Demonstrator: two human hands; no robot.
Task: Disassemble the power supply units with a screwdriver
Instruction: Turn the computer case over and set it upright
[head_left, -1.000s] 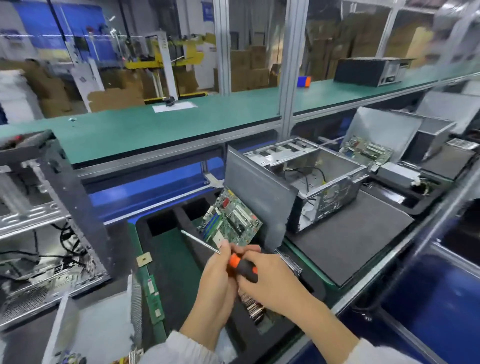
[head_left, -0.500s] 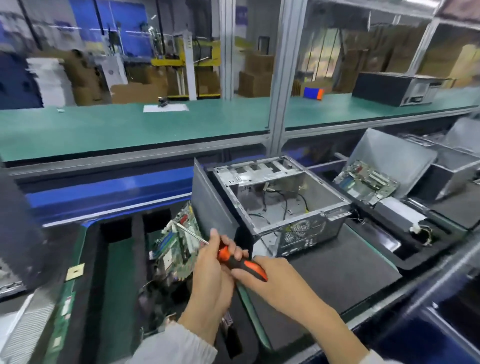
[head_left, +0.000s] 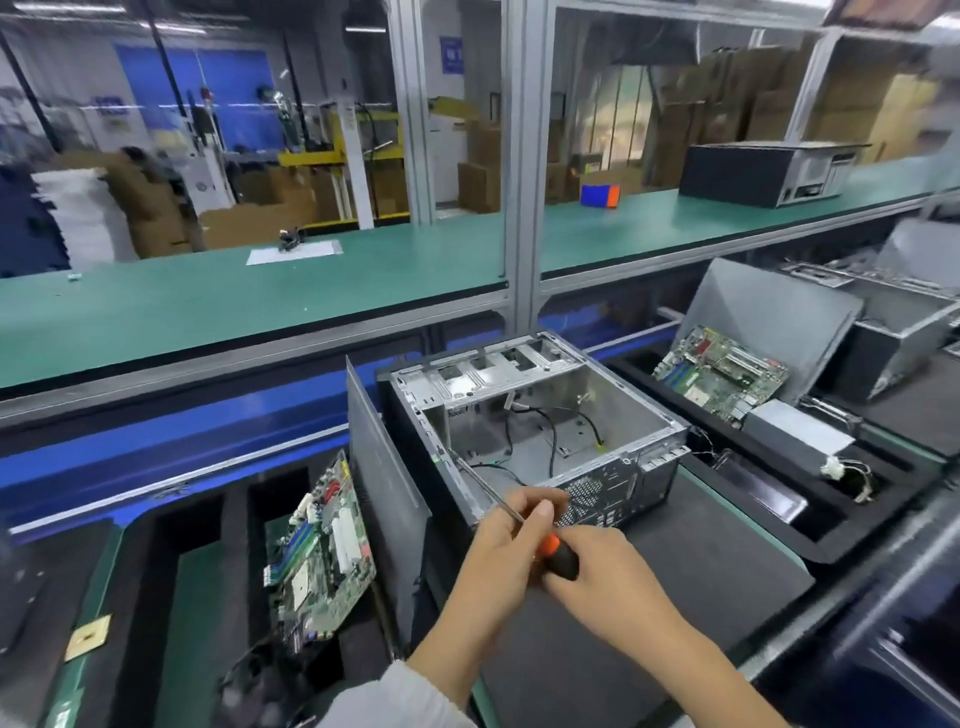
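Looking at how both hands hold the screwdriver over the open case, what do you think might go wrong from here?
1. The screwdriver shaft tip sits near the loose wires inside the open case; it might snag or nick one.
2. The left hand pinches the bare shaft while the right hand grips the handle; a slip could jab the fingers.
3. The grey side panel stands on edge between the case and the motherboard; a knock could tip it onto the board.

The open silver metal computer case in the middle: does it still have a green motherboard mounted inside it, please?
No, the open silver metal computer case holds only loose black cables over its bare floor.
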